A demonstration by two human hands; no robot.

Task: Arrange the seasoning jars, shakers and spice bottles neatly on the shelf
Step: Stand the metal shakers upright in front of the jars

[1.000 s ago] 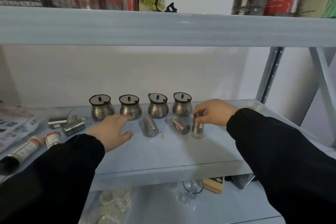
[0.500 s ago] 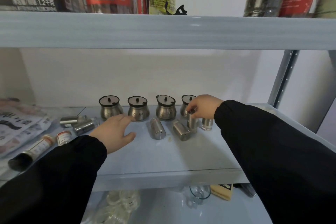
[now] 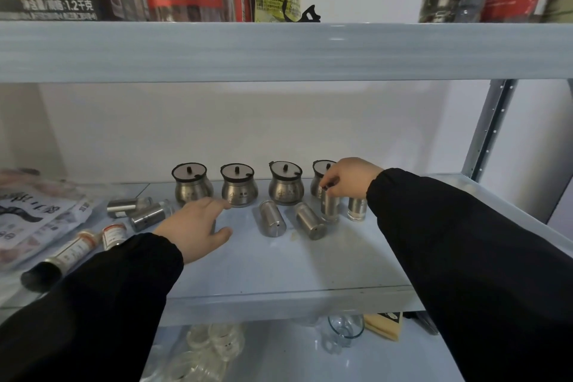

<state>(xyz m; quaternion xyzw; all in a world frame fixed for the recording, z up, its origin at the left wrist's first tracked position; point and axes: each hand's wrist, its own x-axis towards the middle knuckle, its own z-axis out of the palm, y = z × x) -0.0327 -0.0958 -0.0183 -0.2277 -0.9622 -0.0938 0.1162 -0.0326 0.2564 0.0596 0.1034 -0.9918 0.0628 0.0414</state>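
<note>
Four steel seasoning jars stand in a row at the back of the shelf point(image 3: 279, 270): the first jar point(image 3: 192, 187), a second jar point(image 3: 238, 191), a third jar point(image 3: 285, 189), and a fourth jar point(image 3: 317, 172) partly hidden by my right hand point(image 3: 348, 178). That hand grips the top of an upright steel shaker point(image 3: 329, 208). Another upright shaker point(image 3: 357, 209) stands just to its right. Two shakers lie on their sides, one point(image 3: 272, 219) in the middle and one point(image 3: 310, 221) beside it. My left hand point(image 3: 198, 226) rests palm down, fingers apart, holding nothing.
Two more steel shakers point(image 3: 138, 211) and two labelled spice bottles point(image 3: 113, 234) lie at the left, beside printed packets point(image 3: 31, 217). The upper shelf board point(image 3: 279, 49) carries bags. A metal post point(image 3: 490, 130) rises at the right. Glassware point(image 3: 344, 332) sits on the shelf below.
My right hand has moved the upright shaker back from the front right toward the jar row, beside the other standing shaker. The left hand stays flat in place.
</note>
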